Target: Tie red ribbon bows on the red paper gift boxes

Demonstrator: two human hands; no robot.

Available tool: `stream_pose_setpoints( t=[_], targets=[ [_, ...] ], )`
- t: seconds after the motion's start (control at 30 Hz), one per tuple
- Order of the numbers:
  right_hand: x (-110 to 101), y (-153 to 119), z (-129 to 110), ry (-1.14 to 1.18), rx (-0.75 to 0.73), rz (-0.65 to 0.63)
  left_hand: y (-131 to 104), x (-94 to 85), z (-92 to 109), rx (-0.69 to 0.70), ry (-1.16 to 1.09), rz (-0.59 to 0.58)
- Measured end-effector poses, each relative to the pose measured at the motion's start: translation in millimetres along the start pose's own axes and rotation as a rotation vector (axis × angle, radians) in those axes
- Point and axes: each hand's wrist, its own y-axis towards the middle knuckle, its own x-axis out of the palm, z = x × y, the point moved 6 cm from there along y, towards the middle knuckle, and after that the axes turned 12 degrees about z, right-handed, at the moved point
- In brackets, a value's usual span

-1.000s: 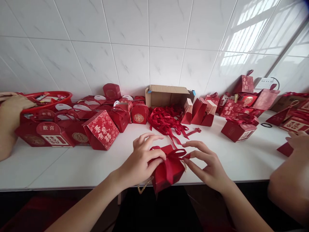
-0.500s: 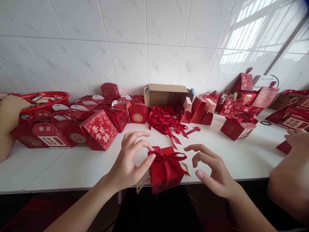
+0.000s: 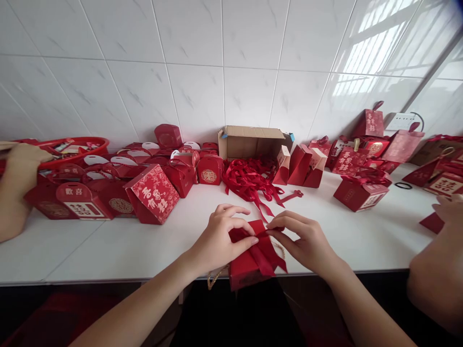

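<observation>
Pinching the red ribbon [image 3: 263,260] on top of a small red gift box [image 3: 249,278], the person in front of me has both hands busy over one spot. The box sits at the near edge of the worktop [image 3: 173,258], its front face showing past that edge; I can't make out what bears it from below. The left hand [image 3: 219,241] closes thumb and forefinger on the ribbon at the middle of the lid, its other fingers curled loosely above. The right hand [image 3: 309,243] nips the ribbon with its fingertips just beside, while the loose tails hang toward the person. A twisted gold cord [image 3: 214,280] loops out at the side.

To my eye the step in hand is setting the bow: tightening and evening it. The next move seems to call for a gentle, equal pull both ways, with the knot kept centred and the tails flat.

Just beyond the box lies a heap of loose ribbon [image 3: 246,179], spilling from a cardboard carton [image 3: 253,131] against the tiled wall. Rows of red boxes [image 3: 154,196] stand to the left, and a ribbon-topped box [image 3: 356,196] to the right. Co-workers' arms reach in at both ends.
</observation>
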Motion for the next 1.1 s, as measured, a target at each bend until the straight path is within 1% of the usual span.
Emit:
stream_pose_setpoints(
  t=[0.07,0.13,0.17,0.2,0.27,0.33,0.37,0.4,0.47,0.53,0.57,0.63,0.67,0.7,0.73,0.77,0.83,0.87,0.9,0.93,0.97,1.03,1.07,1.1],
  targets=[
    [-4.9,-1.3,5.0,-0.016,0.0,0.032,-1.9,0.1,-1.8,0.012,-0.004,0.0],
    [-12.1,-4.1,14.5,-0.011,0.037,0.051,-6.0,-6.9,-6.6,0.021,-0.04,0.059],
    [-14.8,-6.6,20.7,0.015,0.063,0.035,-9.0,-12.3,-11.5,0.002,-0.061,0.104],
    [-15.6,-10.0,27.3,0.055,0.091,-0.008,-12.5,-18.0,-18.4,-0.038,-0.08,0.149],
    [-10.0,-19.7,39.8,0.124,0.138,-0.164,-20.4,-26.5,-35.9,-0.161,-0.104,0.206],
    [4.1,-31.8,49.0,0.136,0.169,-0.347,-27.0,-27.4,-51.2,-0.264,-0.13,0.2],
    [12.3,-37.0,51.5,0.128,0.177,-0.409,-29.0,-25.5,-56.8,-0.292,-0.144,0.183],
    [20.3,-41.0,52.1,0.127,0.181,-0.442,-30.2,-22.9,-61.4,-0.309,-0.156,0.167],
    [32.7,-46.3,49.2,0.17,0.198,-0.441,-31.2,-18.5,-70.5,-0.332,-0.159,0.151],
    [33.9,-51.4,46.3,0.214,0.233,-0.387,-32.3,-20.1,-82.1,-0.34,-0.114,0.156],
    [29.0,-55.5,47.1,0.219,0.261,-0.356,-33.2,-24.3,-89.1,-0.333,-0.074,0.165],
    [7.7,-67.2,56.4,0.187,0.336,-0.289,-35.8,-40.8,-104.5,-0.295,0.044,0.207],
    [-8.6,-74.5,66.1,0.148,0.399,-0.236,-36.9,-53.2,-111.8,-0.265,0.119,0.254],
    [-27.1,-82.7,78.3,0.114,0.475,-0.167,-37.7,-67.5,-117.8,-0.228,0.212,0.317],
    [-47.5,-91.2,92.4,0.073,0.561,-0.071,-38.1,-83.9,-120.6,-0.166,0.328,0.413],
    [-68.6,-99.5,106.2,-0.025,0.621,0.037,-38.3,-100.3,-120.8,-0.098,0.459,0.525],
    [-109.0,-113.1,125.4,-0.365,0.65,0.308,-38.9,-130.4,-120.9,-0.066,0.66,0.766],
    [-124.4,-120.7,131.1,-0.535,0.686,0.459,-38.1,-141.7,-121.0,-0.069,0.721,0.858],
    [-130.7,-126.4,135.0,-0.635,0.711,0.544,-36.8,-150.9,-121.6,-0.079,0.762,0.938],
    [-130.5,-129.6,137.2,-0.69,0.717,0.592,-35.0,-157.9,-123.1,-0.09,0.787,1.0],
    [-125.0,-130.8,138.5,-0.706,0.71,0.605,-33.1,-163.2,-126.3,-0.107,0.8,1.05],
    [-103.9,-127.8,138.0,-0.667,0.647,0.55,-30.1,-169.4,-139.5,-0.186,0.777,1.1],
    [-92.0,-125.3,136.3,-0.642,0.612,0.512,-27.4,-168.8,-149.4,-0.237,0.741,1.055],
    [-80.4,-122.4,134.1,-0.613,0.585,0.468,-24.7,-165.7,-159.9,-0.285,0.694,0.976]
  ],
)
